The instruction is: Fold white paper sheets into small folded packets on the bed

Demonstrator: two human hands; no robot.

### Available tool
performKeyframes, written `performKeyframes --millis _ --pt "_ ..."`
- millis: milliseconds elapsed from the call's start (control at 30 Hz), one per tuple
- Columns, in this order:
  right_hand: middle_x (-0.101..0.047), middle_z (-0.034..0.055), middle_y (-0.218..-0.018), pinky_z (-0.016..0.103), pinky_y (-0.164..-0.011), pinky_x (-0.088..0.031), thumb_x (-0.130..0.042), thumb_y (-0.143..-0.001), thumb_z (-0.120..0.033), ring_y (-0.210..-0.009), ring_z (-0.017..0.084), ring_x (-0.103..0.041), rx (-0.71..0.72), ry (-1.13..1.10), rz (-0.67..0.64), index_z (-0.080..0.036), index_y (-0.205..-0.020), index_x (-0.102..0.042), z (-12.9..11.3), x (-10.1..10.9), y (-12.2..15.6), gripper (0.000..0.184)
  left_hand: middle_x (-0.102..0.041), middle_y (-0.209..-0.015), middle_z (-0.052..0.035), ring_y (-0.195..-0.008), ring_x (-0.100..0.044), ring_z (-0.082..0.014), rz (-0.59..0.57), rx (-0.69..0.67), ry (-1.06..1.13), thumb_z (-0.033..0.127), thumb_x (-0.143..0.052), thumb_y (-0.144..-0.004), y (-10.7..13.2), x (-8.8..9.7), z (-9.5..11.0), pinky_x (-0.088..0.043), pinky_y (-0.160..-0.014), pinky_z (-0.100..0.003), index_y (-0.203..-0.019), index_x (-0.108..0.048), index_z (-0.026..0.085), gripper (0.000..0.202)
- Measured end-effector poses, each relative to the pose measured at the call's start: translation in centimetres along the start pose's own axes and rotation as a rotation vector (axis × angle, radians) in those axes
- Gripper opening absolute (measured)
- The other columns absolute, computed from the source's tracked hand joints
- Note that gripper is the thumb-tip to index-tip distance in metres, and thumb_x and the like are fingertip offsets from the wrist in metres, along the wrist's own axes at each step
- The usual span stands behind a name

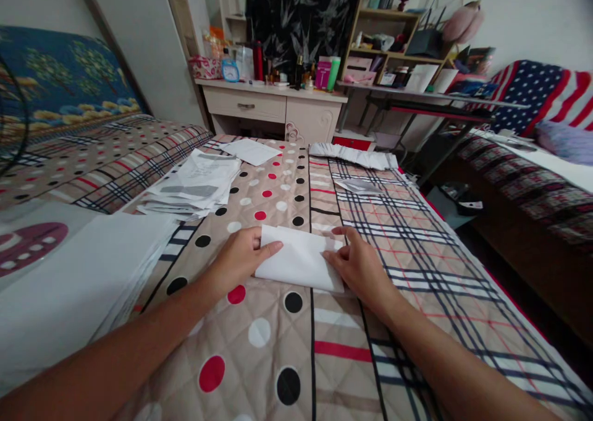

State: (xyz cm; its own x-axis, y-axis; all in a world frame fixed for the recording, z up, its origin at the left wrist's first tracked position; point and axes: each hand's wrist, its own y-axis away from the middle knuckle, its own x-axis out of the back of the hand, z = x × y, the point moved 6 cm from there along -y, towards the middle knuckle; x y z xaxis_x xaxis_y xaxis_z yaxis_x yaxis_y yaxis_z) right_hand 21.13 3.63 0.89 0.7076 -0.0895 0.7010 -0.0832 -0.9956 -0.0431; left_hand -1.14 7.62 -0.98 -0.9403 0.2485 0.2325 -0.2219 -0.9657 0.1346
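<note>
A folded sheet of white paper (299,261) lies in front of me, just above the bedspread (259,371) or resting on it. My left hand (237,259) grips its left end, thumb flat on top and the other fingers partly hidden behind and beneath. At the opposite end, my right hand (364,267) has its thumb and index finger on the paper's right edge, the rest of the fingers curled out of sight.
Left of my arm sits a large stack of white sheets in plastic packaging (88,272). Printed papers (197,183) pile up farther on, near a single white sheet (252,151). A row of folded papers (354,155) and a small printed paper (359,187) lie at the far right.
</note>
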Motion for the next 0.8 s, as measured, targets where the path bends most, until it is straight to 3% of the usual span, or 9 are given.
performKeyframes --millis 133,233,333,433,600,800 --pt "-0.057 -0.0018 -0.061 0.025 -0.054 -0.033 -0.049 -0.088 -0.020 -0.055 0.013 -0.051 0.189 0.079 0.013 -0.017 -0.096 -0.058 -0.6 -0.4 1.5 0.013 -0.075 -0.082 -0.0086 -0.061 -0.068 -0.0206 -0.091 0.091 -0.078 0.040 -0.073 -0.070 -1.0 -0.6 0.0 -0.046 -0.043 -0.023 -0.099 -0.065 0.015 0.039" --pt "-0.062 0.0021 -0.069 0.026 -0.058 -0.036 -0.051 -0.088 -0.023 -0.061 0.015 -0.055 0.194 0.122 -0.012 -0.018 -0.087 -0.062 -0.4 -0.6 2.3 0.012 -0.074 -0.076 -0.0073 -0.050 -0.063 -0.0191 -0.121 0.135 -0.128 0.041 -0.075 -0.068 -1.7 -0.7 -0.3 -0.039 -0.035 -0.022 -0.100 -0.061 0.016 0.043" --pt "-0.065 0.0038 -0.074 0.026 -0.060 -0.037 -0.051 -0.087 -0.023 -0.063 0.016 -0.057 0.181 0.155 0.001 -0.018 -0.090 -0.062 -0.2 -0.5 2.5 0.013 -0.074 -0.080 -0.0084 -0.056 -0.066 -0.0198 -0.063 0.116 -0.091 0.039 -0.073 -0.069 -2.2 -0.5 -0.4 -0.044 -0.041 -0.023 -0.101 -0.058 0.015 0.043" --pt "-0.066 0.0041 -0.075 0.026 -0.060 -0.038 -0.050 -0.087 -0.022 -0.065 0.016 -0.058 0.170 0.131 0.005 -0.018 -0.088 -0.062 -0.1 -0.6 2.5 0.013 -0.074 -0.081 -0.0075 -0.062 -0.068 -0.0204 0.025 0.046 -0.093 0.039 -0.069 -0.072 -2.1 -0.3 -0.3 -0.047 -0.048 -0.024 -0.103 -0.058 0.016 0.040" --pt "-0.065 0.0032 -0.071 0.025 -0.060 -0.039 -0.051 -0.086 -0.019 -0.064 0.016 -0.060 0.110 0.140 0.018 -0.018 -0.080 -0.061 0.1 -0.5 2.4 0.011 -0.065 -0.068 0.0005 -0.055 -0.063 -0.0161 0.160 -0.175 -0.315 0.038 -0.068 -0.076 -2.1 -0.2 0.5 -0.042 -0.048 -0.023 -0.108 -0.060 0.020 0.038" --pt "-0.065 0.0038 -0.074 0.026 -0.060 -0.038 -0.051 -0.086 -0.018 -0.065 0.016 -0.059 0.089 0.239 0.009 -0.018 -0.079 -0.059 -0.2 -0.6 2.3 0.010 -0.062 -0.068 0.0030 -0.056 -0.057 -0.0126 0.211 -0.373 -0.598 0.033 -0.067 -0.081 -2.4 -0.8 1.4 -0.039 -0.055 -0.024 -0.110 -0.062 0.023 0.031"
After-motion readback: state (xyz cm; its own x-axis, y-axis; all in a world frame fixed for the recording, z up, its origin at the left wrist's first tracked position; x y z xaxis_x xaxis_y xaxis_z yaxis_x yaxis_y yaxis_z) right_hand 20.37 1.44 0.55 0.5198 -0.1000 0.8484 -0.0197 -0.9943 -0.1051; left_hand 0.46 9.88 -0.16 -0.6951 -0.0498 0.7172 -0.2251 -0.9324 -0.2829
